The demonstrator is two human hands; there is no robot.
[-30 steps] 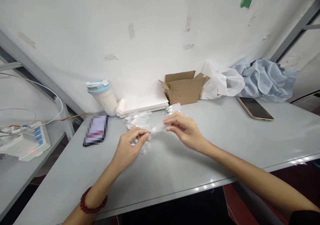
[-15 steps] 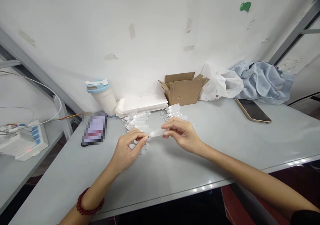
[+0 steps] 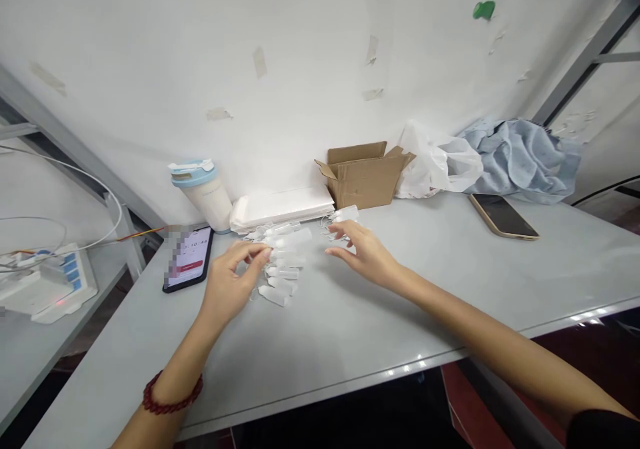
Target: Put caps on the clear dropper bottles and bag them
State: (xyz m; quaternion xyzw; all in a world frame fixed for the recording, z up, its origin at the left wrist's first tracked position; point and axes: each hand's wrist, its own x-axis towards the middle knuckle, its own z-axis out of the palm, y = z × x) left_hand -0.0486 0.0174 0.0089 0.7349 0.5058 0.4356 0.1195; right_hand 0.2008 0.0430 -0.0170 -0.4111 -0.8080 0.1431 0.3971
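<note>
My left hand (image 3: 234,279) is closed in a pinch at the narrow end of a small translucent white tube (image 3: 296,238), over a loose pile of similar tubes (image 3: 277,294) with thin string loops. The exact grip point is partly hidden by the fingertips. To the right, my right hand (image 3: 367,252) hangs open above the table with thumb and fingers apart. Just beyond its fingers lies a smaller group of the same tubes (image 3: 347,214), partly covered by the hand.
Behind the tubes are a stack of white sleeves (image 3: 285,208), an open cardboard box (image 3: 367,182) and a white plastic bag (image 3: 430,169). A cup (image 3: 207,196) and a lit phone (image 3: 189,259) stand left. Another phone (image 3: 503,217) and blue cloth (image 3: 525,159) lie right.
My right hand has let go of the tube and its fingers have spread. My left hand has moved left with the tube, over the larger pile.
</note>
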